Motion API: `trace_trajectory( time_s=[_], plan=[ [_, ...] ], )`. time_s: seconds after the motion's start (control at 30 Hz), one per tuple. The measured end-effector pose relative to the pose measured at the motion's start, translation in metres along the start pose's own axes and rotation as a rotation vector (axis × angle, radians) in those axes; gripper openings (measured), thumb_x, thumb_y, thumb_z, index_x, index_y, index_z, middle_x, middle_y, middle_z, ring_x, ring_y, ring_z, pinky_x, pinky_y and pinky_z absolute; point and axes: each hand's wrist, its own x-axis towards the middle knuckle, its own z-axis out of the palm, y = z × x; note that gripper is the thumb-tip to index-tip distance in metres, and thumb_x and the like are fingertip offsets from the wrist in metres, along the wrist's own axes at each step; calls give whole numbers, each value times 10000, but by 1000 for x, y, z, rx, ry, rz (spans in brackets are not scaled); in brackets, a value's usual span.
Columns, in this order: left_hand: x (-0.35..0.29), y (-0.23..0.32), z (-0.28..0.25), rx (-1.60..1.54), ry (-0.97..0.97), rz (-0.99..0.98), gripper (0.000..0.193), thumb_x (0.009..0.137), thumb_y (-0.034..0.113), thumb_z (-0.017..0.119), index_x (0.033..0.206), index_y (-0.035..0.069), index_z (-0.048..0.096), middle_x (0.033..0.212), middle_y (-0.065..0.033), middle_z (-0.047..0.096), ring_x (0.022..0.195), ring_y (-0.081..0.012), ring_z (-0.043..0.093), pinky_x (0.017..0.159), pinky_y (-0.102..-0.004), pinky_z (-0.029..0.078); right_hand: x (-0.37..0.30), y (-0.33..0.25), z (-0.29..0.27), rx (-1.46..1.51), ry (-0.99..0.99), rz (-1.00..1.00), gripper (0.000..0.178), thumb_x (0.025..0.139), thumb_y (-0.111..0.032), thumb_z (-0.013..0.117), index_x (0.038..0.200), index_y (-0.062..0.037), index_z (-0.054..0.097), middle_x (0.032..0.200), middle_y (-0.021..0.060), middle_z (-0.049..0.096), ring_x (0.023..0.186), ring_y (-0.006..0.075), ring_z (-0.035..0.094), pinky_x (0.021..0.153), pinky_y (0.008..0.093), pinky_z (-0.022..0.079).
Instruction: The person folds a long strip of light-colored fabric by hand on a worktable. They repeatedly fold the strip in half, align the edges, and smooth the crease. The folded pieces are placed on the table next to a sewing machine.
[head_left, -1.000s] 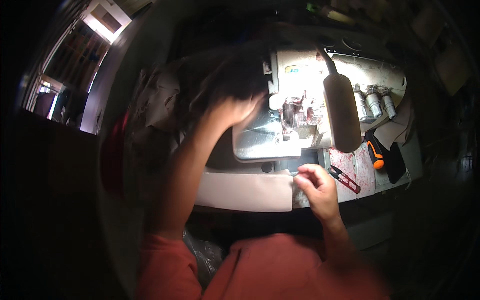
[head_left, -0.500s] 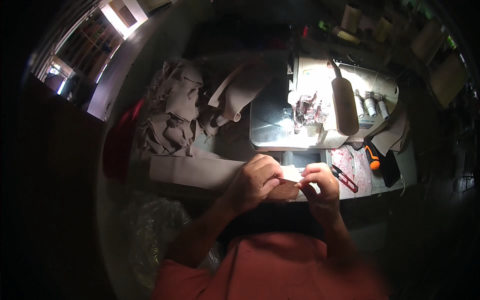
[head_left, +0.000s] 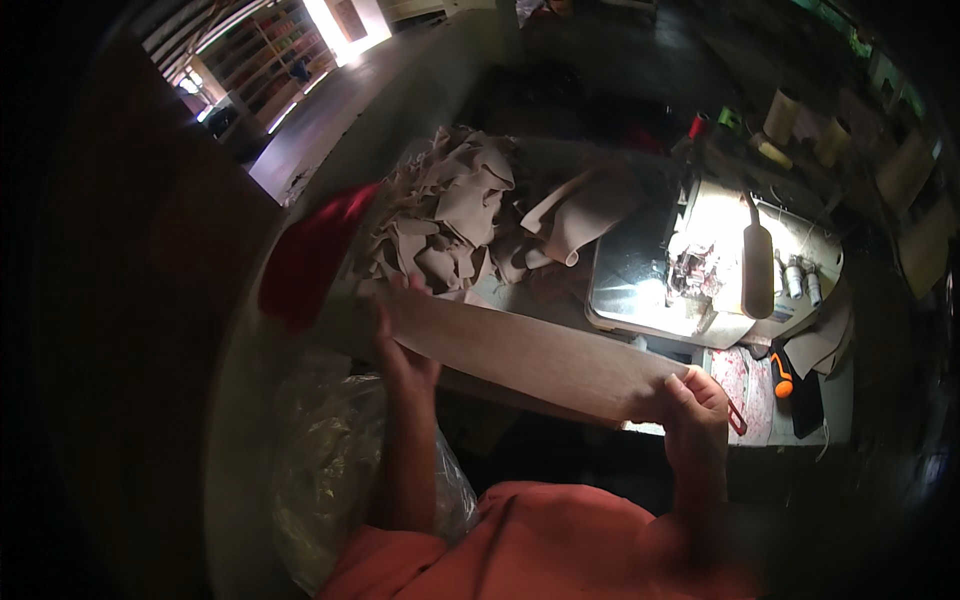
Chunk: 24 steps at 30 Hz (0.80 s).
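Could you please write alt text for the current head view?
A left hand and a right hand hold a long beige strip near its ends. Beyond it are crumpled scraps and a brightly lit sewing machine.

The scene is dim, with one harsh pool of light burning out the white, hard-bodied sewing machine (head_left: 722, 212) and glaring off the smooth grey metal plate (head_left: 630, 282) beside it. A bright white rectangular opening (head_left: 372, 18) glows at upper left. The long, pale beige strip of sheet material (head_left: 530, 355) shows in softer half-light; the crumpled clear plastic bag (head_left: 330, 470) glints. Fisheye distortion bends straight edges, and the rim sinks to black, blurred at lower right.
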Motion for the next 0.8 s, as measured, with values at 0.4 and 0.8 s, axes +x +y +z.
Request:
trace_trajectory(
  time_s=[0.4,0.8],
  plan=[
    [-84,-60,101,1841,-1143,547,669,773,358,543,1275,0,285,1329,-210,261,1233,-365,245,974,-467,231,6,7,-6,-67,-157,51,172,857,-116,483,917,35,541,809,39,577,709,63,532,640,201,449],
    [-39,-65,120,1096,-953,-492,265,799,211,594,939,-12,565,873,-62,592,823,-95,539,718,-232,431,1,-6,-2,-424,-173,-156,148,797,8,529,943,31,538,827,39,577,756,70,542,698,210,462]
  ],
)
